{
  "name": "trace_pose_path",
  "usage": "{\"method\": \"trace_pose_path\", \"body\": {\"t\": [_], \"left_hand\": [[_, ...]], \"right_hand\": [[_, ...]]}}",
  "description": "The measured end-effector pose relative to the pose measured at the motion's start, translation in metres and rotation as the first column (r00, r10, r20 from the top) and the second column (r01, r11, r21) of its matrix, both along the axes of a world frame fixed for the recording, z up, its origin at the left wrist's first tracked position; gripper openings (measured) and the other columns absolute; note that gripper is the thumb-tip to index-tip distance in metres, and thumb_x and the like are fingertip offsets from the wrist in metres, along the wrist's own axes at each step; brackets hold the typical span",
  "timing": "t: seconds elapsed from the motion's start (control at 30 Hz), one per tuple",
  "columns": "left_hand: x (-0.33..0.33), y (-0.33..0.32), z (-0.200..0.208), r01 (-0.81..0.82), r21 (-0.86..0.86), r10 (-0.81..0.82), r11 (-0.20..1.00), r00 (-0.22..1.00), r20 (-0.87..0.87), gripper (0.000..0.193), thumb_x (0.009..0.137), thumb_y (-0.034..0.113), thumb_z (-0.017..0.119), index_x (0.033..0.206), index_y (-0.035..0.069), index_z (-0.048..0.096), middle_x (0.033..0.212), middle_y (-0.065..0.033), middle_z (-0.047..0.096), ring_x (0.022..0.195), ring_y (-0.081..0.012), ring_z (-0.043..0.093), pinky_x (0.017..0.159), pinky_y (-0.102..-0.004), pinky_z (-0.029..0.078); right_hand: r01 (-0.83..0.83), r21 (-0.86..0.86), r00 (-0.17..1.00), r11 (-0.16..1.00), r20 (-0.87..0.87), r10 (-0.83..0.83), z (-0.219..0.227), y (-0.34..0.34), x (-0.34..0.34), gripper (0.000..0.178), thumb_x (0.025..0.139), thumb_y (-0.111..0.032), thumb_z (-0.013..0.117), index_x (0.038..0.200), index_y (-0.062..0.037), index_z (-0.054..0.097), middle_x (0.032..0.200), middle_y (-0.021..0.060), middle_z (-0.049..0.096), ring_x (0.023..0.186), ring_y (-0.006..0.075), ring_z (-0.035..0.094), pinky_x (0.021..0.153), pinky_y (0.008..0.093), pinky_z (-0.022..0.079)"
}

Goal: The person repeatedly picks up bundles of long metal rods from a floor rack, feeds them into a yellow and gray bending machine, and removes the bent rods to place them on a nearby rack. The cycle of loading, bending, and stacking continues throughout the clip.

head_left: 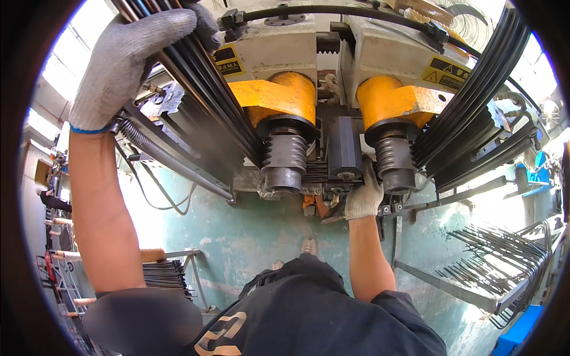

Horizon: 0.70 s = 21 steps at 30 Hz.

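My left hand (127,65), in a grey knit glove with a blue cuff, is closed around the upper part of a bundle of dark metal rods (214,95). These rods slope down toward the left grooved roller (285,157), under a yellow machine arm (279,98). My right hand (363,199), in a pale glove, reaches in between a grey metal block (345,145) and the right grooved roller (396,160). One digit stretches up beside the block; the other fingers are mostly hidden. Another bundle of dark rods (475,89) rises on the right, past the second yellow arm (404,101).
A black hose (332,10) runs across the machine top. Bent rods (504,261) hang on a rack at the right. More dark rods (166,277) lie on a stand at lower left. A spring-wrapped cable (172,160) slants below my left hand. The floor (255,231) is worn green.
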<state>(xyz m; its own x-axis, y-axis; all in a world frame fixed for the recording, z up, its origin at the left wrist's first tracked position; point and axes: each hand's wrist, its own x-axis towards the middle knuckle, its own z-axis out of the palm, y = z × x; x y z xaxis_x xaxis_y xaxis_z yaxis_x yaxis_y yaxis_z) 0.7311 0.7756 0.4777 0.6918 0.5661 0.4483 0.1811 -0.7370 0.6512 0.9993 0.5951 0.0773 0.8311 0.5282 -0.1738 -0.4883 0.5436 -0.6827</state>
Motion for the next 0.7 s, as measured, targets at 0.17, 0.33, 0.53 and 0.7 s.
{"method": "trace_pose_path", "body": {"t": [0.17, 0.33, 0.53, 0.7], "left_hand": [[0.015, -0.034, 0.005, -0.024, -0.133, 0.039, 0.991, 0.993, 0.111, 0.044, 0.101, 0.022, 0.080, 0.133, -0.001, 0.062, 0.106, -0.0142, 0.080, 0.101, -0.0276, 0.082, 0.094, -0.0414, 0.067], [-0.029, -0.051, 0.013, -0.002, -0.041, 0.005, 0.999, 0.996, 0.087, 0.046, 0.098, 0.023, 0.083, 0.127, -0.002, 0.059, 0.099, -0.0135, 0.078, 0.094, -0.0271, 0.079, 0.089, -0.0399, 0.066], [-0.101, -0.126, -0.030, -0.124, 0.445, 0.017, 0.887, 0.971, 0.238, 0.013, 0.093, 0.012, 0.079, 0.101, 0.006, 0.070, 0.084, -0.0027, 0.072, 0.076, -0.0212, 0.072, 0.078, -0.0359, 0.064], [-0.224, -0.253, -0.083, -0.109, -0.299, 0.267, 0.948, 0.784, 0.561, 0.017, 0.105, 0.008, 0.069, 0.121, 0.003, 0.065, 0.095, -0.0041, 0.071, 0.091, -0.0119, 0.072, 0.085, -0.0313, 0.060]], "right_hand": [[0.002, 0.003, 0.994, 1.000, -0.112, -0.002, 0.016, 0.001, -0.003, 0.033, 0.104, -0.003, 0.071, 0.136, -0.0048, 0.072, 0.123, 0.0067, 0.072, 0.114, 0.0189, 0.068, 0.101, 0.0376, 0.059], [0.188, -0.603, 0.866, 0.775, 0.475, 0.160, 0.011, -0.021, -0.016, 0.046, 0.106, -0.017, 0.069, 0.151, -0.0081, 0.067, 0.135, 0.0114, 0.075, 0.117, 0.0276, 0.072, 0.101, 0.0403, 0.060], [0.155, -0.518, 0.866, 0.841, 0.481, 0.137, -0.002, -0.128, -0.067, 0.071, 0.100, -0.019, 0.079, 0.165, -0.0096, 0.053, 0.140, 0.0176, 0.075, 0.120, 0.0320, 0.075, 0.103, 0.0441, 0.061], [-0.107, -0.268, 0.934, 0.957, 0.302, 0.189, -0.051, -0.146, -0.106, 0.057, 0.109, -0.026, 0.072, 0.157, 0.0022, 0.057, 0.136, 0.0155, 0.073, 0.118, 0.0278, 0.074, 0.104, 0.0427, 0.060]]}}
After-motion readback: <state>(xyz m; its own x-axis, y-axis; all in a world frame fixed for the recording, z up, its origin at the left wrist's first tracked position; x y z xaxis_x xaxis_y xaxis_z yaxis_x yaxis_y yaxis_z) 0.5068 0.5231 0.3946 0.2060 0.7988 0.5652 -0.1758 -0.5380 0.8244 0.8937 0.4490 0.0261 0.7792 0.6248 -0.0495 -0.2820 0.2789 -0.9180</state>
